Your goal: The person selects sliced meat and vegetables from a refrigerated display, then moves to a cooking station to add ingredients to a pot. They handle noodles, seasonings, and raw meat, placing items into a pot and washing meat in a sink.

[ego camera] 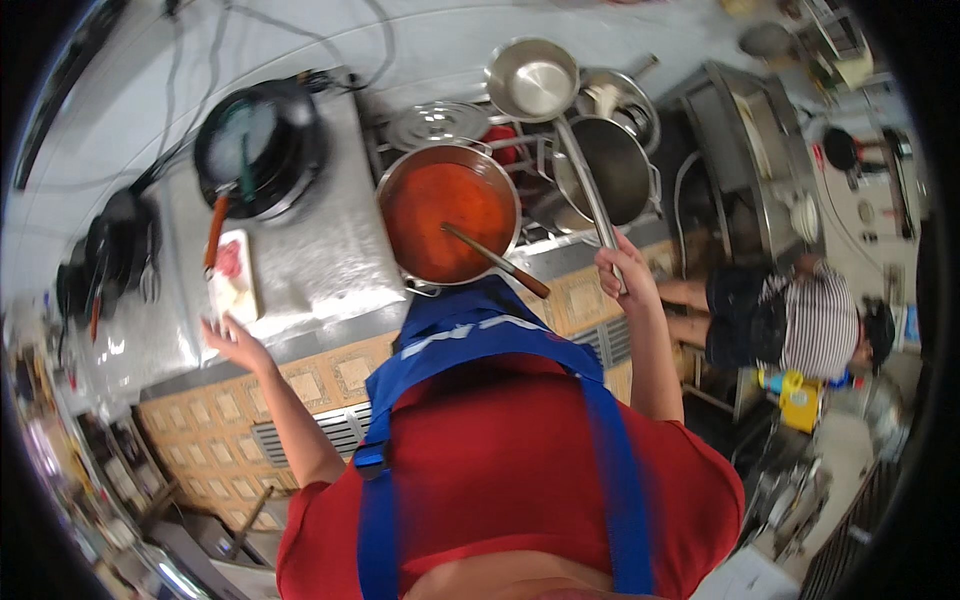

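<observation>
My right hand [628, 271] grips the long handle of a steel saucepan [534, 79], which is held up over the back of the stove and shows no food inside. My left hand [234, 341], holding nothing, is at the near end of a white tray [250, 289] with pink and pale food on it. In front of me a wide pot of orange-red liquid [450, 214] has a wooden-ended utensil [529, 279] leaning out over its rim. A large metal pot [607, 169] stands to its right, partly behind the saucepan handle.
Dark pans [296, 161] are stacked on the steel counter [322, 247], with a wooden-handled utensil [217, 229] across the rim. More black pans [124, 232] lie farther left. A metal lid [439, 126] rests behind the red pot. Another person [817, 322] stands at the right.
</observation>
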Motion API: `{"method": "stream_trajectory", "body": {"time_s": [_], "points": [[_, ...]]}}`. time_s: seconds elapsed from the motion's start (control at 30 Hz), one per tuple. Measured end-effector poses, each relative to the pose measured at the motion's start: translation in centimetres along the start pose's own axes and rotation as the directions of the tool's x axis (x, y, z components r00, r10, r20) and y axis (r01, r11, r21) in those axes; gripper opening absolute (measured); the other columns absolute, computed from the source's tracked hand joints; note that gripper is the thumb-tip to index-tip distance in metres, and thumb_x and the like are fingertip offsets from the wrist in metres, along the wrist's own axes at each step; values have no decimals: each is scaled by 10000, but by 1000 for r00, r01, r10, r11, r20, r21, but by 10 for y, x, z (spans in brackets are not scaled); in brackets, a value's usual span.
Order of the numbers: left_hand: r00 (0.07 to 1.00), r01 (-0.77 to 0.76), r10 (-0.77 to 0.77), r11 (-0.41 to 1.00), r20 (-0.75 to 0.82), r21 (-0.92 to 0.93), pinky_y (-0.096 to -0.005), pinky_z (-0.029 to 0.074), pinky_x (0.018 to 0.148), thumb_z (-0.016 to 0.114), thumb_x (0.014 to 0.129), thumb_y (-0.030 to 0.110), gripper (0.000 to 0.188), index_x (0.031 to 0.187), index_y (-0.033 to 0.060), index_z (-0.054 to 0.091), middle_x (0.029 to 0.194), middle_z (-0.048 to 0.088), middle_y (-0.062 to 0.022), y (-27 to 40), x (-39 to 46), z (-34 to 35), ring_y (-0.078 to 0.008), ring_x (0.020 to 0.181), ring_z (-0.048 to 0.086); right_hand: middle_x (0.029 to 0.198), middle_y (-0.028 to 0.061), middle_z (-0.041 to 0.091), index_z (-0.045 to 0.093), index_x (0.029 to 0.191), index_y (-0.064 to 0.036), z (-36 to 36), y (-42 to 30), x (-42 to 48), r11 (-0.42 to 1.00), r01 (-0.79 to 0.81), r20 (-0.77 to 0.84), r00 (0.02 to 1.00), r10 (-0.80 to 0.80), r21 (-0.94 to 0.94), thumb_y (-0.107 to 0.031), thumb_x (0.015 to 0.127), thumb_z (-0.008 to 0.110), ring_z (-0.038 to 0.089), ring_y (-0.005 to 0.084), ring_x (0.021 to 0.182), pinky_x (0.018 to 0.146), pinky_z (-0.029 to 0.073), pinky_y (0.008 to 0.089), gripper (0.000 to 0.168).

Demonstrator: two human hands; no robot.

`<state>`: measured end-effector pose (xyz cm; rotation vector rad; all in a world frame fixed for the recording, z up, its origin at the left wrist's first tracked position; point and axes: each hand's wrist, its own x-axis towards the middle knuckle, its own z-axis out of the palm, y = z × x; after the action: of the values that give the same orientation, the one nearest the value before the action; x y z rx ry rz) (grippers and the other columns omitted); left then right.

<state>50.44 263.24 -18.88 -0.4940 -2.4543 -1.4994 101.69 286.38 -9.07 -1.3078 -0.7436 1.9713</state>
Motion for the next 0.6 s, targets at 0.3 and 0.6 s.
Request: {"method": "stream_trajectory", "body": {"time_s": [0.3,0.6], "points": [[915,383,-393,918,94,104,-333,360,893,513,857,169,480,1280,-2,362,1234,338,-156,-36,-94,0,-219,1031,429,754,182,599,525,1059,4,-194,63,109,617,-251,-416,899,-136,-745,-121,705,519,593,278,579,528,471,368,376],[947,283,-297,952,126,117,-319,374,829,490,860,129,420,1265,65,398,1149,327,-105,24,-127,-10,-196,953,405,531,121,540,528,920,43,-242,105,245,307,-257,-339,906,-253,-916,-61,681,469,525,225,415,372,386,348,267]]}}
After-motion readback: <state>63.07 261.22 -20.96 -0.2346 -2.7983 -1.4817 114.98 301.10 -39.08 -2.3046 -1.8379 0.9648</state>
